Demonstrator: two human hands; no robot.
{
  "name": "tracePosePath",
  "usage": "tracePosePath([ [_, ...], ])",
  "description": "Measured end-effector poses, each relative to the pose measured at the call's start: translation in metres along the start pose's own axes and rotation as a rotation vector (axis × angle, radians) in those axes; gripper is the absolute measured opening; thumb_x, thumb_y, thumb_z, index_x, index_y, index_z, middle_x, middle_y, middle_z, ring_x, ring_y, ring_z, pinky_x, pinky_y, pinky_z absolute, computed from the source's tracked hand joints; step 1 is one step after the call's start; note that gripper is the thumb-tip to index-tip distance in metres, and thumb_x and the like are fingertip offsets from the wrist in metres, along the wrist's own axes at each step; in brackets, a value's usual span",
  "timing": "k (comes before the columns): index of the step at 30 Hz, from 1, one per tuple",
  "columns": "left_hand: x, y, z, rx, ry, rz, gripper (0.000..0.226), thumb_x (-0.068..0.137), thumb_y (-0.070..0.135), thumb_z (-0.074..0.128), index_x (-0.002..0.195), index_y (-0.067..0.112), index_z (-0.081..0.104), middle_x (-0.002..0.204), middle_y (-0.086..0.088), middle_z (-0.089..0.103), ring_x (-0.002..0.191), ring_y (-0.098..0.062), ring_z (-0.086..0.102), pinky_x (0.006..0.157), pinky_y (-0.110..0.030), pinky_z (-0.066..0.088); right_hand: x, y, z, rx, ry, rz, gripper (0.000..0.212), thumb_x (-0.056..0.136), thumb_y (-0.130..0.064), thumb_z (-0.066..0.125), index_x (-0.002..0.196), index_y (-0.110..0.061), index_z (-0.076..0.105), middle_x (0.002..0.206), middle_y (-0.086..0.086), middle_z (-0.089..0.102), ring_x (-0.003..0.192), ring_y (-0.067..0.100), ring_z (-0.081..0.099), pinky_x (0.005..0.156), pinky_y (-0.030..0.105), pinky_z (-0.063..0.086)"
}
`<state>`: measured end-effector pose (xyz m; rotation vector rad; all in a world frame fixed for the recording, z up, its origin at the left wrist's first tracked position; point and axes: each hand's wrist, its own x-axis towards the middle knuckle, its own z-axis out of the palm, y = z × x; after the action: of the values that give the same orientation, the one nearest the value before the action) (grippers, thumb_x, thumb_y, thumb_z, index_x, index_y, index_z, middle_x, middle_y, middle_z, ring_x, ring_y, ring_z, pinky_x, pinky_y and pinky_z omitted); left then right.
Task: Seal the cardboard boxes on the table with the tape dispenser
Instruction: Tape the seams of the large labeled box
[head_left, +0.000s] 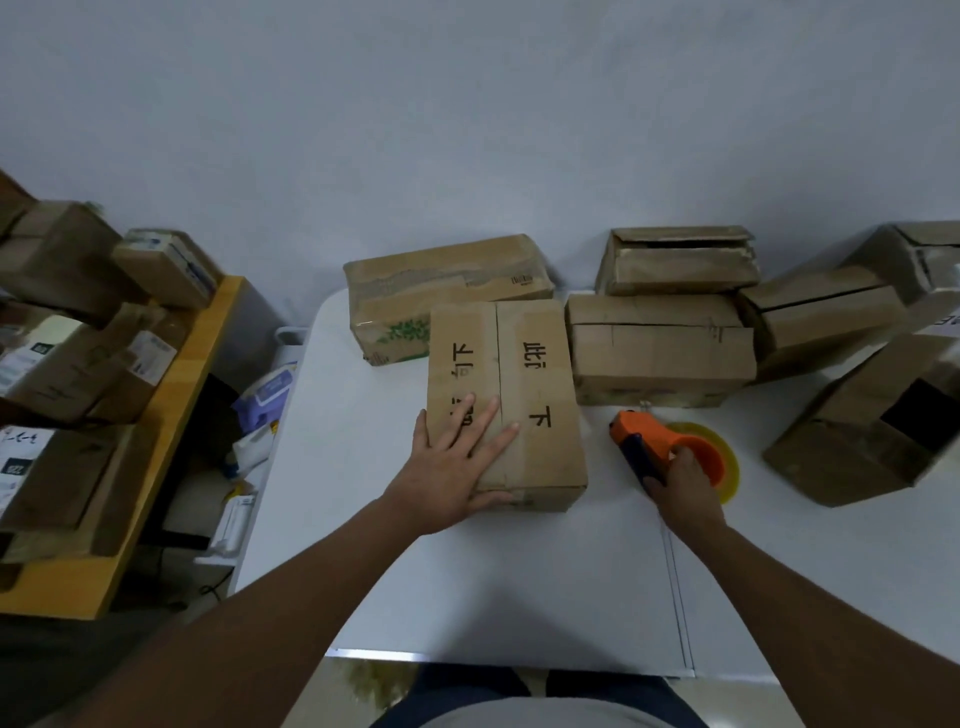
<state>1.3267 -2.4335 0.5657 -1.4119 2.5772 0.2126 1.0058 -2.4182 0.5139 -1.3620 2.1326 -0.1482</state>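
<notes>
I see my left hand lying flat on the near left part of the marked cardboard box, fingers straight and spread across its top, thumb against the box's near face. That box sits on the white table with its long side running away from me; a seam runs down the middle of its top, black handwritten characters sit on either flap, and a band of clear tape crosses its near end.

Just to the right of that box, my right hand grips the tape dispenser, fingers curled around its dark blue handle. The dispenser has an orange body, and its yellowish tape roll rests on the table surface. Dispenser and marked box are near each other but not touching.

Behind the marked box, touching its far left corner, lies a longer carton with a green leaf print. Right of the marked box, a low box with a slit top stands just beside it, and a box with loose flaps sits behind that one. Farther right are two more cartons, and a tilted box with a dark opening lies to the right of the dispenser.

Left of the table, a wooden shelf holds stacked parcels.
</notes>
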Motion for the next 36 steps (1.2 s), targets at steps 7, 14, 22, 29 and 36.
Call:
tracePosePath([
  [7, -0.003, 0.002, -0.006, 0.020, -0.027, -0.004, 0.082, 0.085, 0.081, 0.005, 0.150, 0.039, -0.024, 0.164, 0.003, -0.020, 0.149, -0.024, -0.023, 0.116, -0.067, 0.006, 0.001, 0.004, -0.008, -0.011, 0.003, 0.027, 0.014, 0.100, -0.018, 0.044, 0.105, -0.005, 0.047, 0.095, 0.013, 0.057, 0.086, 0.028, 0.059, 0.080, 0.046, 0.052],
  [14, 0.004, 0.001, -0.006, -0.020, 0.009, -0.009, 0.084, 0.088, 0.081, 0.009, 0.158, 0.035, 0.000, 0.166, 0.001, -0.008, 0.151, -0.027, -0.012, 0.112, -0.069, 0.018, -0.034, -0.024, -0.052, 0.509, 0.054, -0.043, 0.032, 0.105, -0.018, 0.036, 0.131, -0.007, 0.049, 0.115, 0.015, 0.062, 0.096, 0.026, 0.059, 0.073, 0.033, 0.044],
  [22, 0.027, 0.026, -0.052, -0.519, 0.043, -0.208, 0.048, 0.098, 0.058, 0.038, 0.136, 0.032, 0.051, 0.153, 0.006, 0.040, 0.136, -0.012, 0.037, 0.114, -0.030, 0.026, -0.080, -0.053, -0.113, 0.586, 0.019, -0.165, 0.034, 0.088, -0.054, 0.056, 0.101, -0.023, 0.057, 0.097, -0.001, 0.068, 0.087, 0.018, 0.067, 0.079, 0.042, 0.057],
  [29, 0.032, 0.052, -0.096, -1.944, -0.229, -0.616, 0.022, 0.096, 0.031, 0.062, 0.104, 0.012, 0.070, 0.103, -0.010, 0.075, 0.102, -0.021, 0.068, 0.087, -0.031, 0.053, -0.099, -0.070, -0.108, 0.391, -0.015, -0.303, 0.031, 0.086, -0.056, 0.057, 0.096, -0.026, 0.056, 0.097, -0.007, 0.067, 0.085, 0.008, 0.066, 0.076, 0.030, 0.057],
  [36, 0.019, 0.051, -0.091, -2.013, -0.182, -0.651, 0.012, 0.090, 0.019, 0.070, 0.100, 0.012, 0.069, 0.092, -0.008, 0.074, 0.086, -0.016, 0.068, 0.073, -0.026, 0.056, -0.105, -0.077, -0.100, 0.389, -0.073, -0.332, 0.027, 0.089, -0.052, 0.056, 0.096, -0.026, 0.052, 0.101, -0.007, 0.067, 0.088, 0.010, 0.067, 0.075, 0.027, 0.058],
])
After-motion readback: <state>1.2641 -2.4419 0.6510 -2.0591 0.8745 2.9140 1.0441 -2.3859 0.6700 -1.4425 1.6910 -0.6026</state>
